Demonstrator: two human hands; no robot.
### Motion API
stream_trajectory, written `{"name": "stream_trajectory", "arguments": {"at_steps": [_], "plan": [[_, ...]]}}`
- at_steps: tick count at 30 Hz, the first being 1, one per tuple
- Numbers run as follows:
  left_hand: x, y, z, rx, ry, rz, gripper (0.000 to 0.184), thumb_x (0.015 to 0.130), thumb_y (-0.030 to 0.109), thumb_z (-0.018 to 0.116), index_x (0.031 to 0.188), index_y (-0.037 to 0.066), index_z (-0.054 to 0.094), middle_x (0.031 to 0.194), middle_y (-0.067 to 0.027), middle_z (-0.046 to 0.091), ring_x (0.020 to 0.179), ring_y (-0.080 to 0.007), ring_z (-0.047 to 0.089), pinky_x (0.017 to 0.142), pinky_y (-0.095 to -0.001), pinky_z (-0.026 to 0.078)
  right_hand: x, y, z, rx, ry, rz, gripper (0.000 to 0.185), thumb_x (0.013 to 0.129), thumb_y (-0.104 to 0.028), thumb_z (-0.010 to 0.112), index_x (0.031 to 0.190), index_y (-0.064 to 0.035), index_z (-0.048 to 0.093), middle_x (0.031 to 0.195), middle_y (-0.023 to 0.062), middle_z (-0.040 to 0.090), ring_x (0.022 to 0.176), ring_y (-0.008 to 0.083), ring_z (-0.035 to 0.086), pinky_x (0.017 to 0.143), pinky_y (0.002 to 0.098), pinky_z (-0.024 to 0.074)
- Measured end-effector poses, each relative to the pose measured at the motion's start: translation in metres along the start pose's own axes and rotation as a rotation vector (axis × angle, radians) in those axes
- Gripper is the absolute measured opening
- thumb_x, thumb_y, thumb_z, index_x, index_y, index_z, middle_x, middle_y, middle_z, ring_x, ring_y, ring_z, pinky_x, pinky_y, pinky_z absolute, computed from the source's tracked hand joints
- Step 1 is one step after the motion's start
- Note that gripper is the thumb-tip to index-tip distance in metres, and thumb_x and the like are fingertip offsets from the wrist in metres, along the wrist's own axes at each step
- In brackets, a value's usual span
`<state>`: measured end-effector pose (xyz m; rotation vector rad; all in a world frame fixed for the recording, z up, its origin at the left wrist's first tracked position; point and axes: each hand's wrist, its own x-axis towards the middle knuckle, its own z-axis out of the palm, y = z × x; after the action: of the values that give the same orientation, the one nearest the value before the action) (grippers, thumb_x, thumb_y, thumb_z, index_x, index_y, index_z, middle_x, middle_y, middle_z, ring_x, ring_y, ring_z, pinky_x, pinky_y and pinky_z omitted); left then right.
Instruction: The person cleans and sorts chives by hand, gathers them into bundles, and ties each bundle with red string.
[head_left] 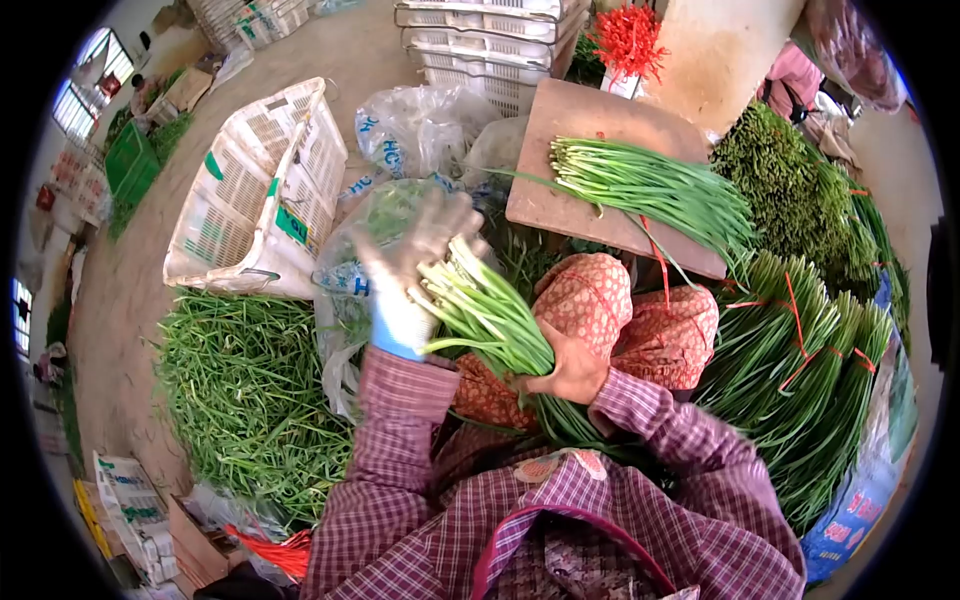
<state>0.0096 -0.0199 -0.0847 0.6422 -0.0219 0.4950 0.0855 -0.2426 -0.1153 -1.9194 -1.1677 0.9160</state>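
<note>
The bunch of green stalks [505, 335] is clasped around its middle by the right hand [570, 368], pale ends up and to the left of that grip, while the gloved left hand [425, 250], blurred and spread open, is beside those pale ends; whether it touches them I cannot tell. Just beyond the grip are the patterned knees [585, 295], and farther out a board [545, 115] bears a loose pile of stalks [650, 185]. Right of the grip lie bundles tied with red strips [790, 350]; well left of it, loose greens [245, 385] lie below a white crate [260, 190].
</note>
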Motion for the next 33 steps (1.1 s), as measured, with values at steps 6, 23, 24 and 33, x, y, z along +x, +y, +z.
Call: {"name": "stream_trajectory", "arguments": {"at_steps": [6,23,24,33], "plan": [[-0.012,0.024,-0.038,0.034,0.219,0.137,0.102,0.075,0.08,0.041,0.144,0.007,0.025,0.141,-0.0179,0.038,0.125,-0.0305,0.044,0.097,-0.0442,0.043,-0.009,-0.017,-0.009,0.227,-0.001,-0.006,0.081,0.071,-0.014,0.077,0.137,0.0016,0.032,0.116,0.017,0.06,0.106,0.0211,0.059,0.094,0.0335,0.0454],[0.015,-0.038,-0.059,0.161,-0.079,-0.064,0.086,0.084,0.065,0.049,0.141,0.005,0.026,0.138,-0.0237,0.037,0.126,-0.036,0.042,0.102,-0.0471,0.038,-0.087,-0.081,-0.237,-0.053,0.618,-0.261,0.081,0.069,-0.013,0.077,0.136,0.0013,0.035,0.116,0.0174,0.059,0.102,0.0244,0.06,0.092,0.0364,0.0459],[0.018,-0.034,-0.06,0.158,-0.03,-0.068,0.084,0.085,0.064,0.048,0.141,0.005,0.028,0.138,-0.0226,0.038,0.125,-0.0356,0.043,0.102,-0.0468,0.038,-0.09,-0.075,-0.256,-0.219,0.726,-0.277,0.08,0.069,-0.013,0.077,0.136,0.0012,0.035,0.114,0.0178,0.06,0.1,0.0246,0.061,0.09,0.0361,0.0474],[0.047,-0.036,-0.001,0.702,0.19,0.007,0.026,0.088,0.008,0.061,0.112,0.001,0.061,0.103,-0.0055,0.065,0.097,-0.0122,0.059,0.086,-0.0237,0.046,-0.047,0.016,-0.347,-1.187,0.79,0.051,0.086,0.064,-0.018,0.08,0.138,-0.0201,0.036,0.095,0.0138,0.068,0.075,0.0259,0.068,0.069,0.0375,0.0574]]}}
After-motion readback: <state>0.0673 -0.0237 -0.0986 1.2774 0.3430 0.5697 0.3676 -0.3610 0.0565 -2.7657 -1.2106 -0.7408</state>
